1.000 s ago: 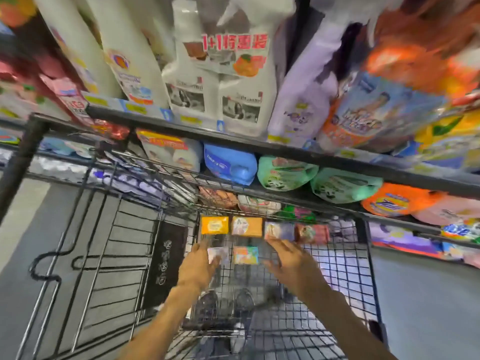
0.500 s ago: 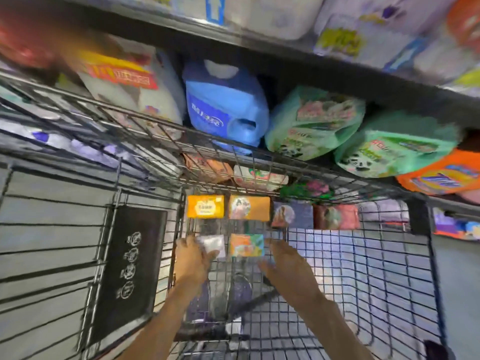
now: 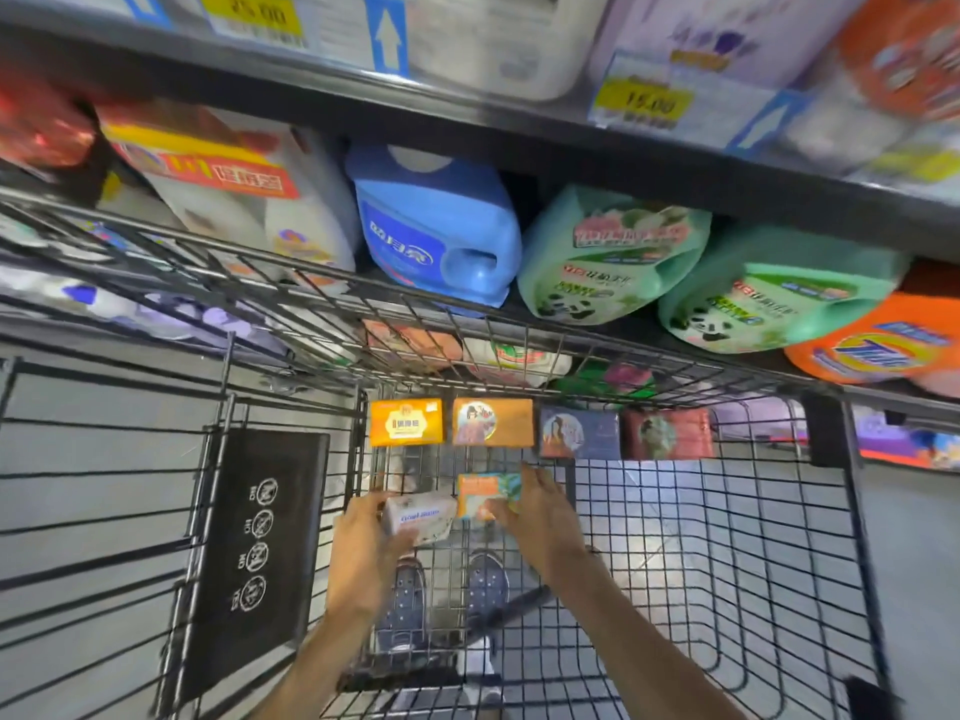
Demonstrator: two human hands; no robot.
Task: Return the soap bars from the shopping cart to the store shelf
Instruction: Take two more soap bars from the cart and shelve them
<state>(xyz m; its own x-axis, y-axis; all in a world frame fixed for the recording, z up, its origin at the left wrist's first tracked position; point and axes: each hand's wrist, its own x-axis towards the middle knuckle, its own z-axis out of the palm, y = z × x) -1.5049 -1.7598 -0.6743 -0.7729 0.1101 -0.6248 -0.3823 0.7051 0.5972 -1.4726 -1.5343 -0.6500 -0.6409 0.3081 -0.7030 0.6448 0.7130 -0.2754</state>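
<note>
Cart: black wire shopping cart [image 3: 727, 563], parked against the store shelf [image 3: 467, 127].
Left hand: the left hand [image 3: 363, 543] is curled round a white soap bar [image 3: 420, 518], held just above the cart floor.
Right hand: the right hand [image 3: 540, 517] has fingers spread and bent onto the orange-and-teal soap bar [image 3: 485, 493], beside the white one; whether it is gripped yet I cannot tell.
Back row of the cart: yellow soap bar [image 3: 406, 421], orange soap bar [image 3: 492, 422], dark blue soap bar [image 3: 579, 433], red soap bar [image 3: 669, 434], untouched.
Count: six bars, all inside the cart.
Progress: judged barely begun; none visibly shelved, six left.
</note>
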